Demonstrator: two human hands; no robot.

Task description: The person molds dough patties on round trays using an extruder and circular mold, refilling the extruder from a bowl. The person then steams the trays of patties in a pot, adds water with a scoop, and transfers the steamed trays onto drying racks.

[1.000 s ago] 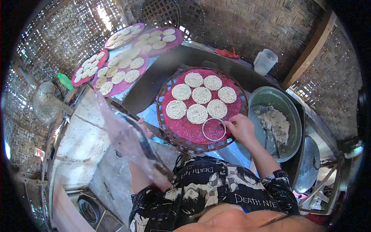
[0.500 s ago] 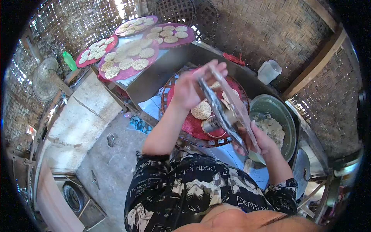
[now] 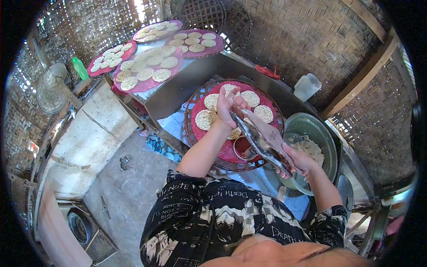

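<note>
"Well, starting nearest, what has the right hand (image 3: 299,161) got?"

"It's clasped round the near right end of a flat bundle (image 3: 270,135), a pale piece beside a dark one, with what looks like shiny plastic."

"And the left hand (image 3: 227,106)?"

"Up at the other end, palm partly open, fingers at the edge. I can't tell whether it grips. The bundle slants between the two."

"How would it handle?"

"Fairly stiff and light, I'd guess, though the plastic may be limp and slippery. I'd take both pieces together at the edges, near each end, so they don't slide apart."

"What lies under it?"

"A thin ring (image 3: 234,147) on red cloth (image 3: 222,150), below the bundle's middle and left of the right hand. It looks rigid; pinch it by the rim."

"And around that?"

"Dough (image 3: 313,147) in the green tub (image 3: 328,128) to the right, soft and sticky, I'd say. Left and beyond are pale rounds (image 3: 206,120) on the cloth, likely fragile. Farther off, a jug (image 3: 307,86) at right, and more rounds on a pink mat (image 3: 178,66) at far left"
</note>
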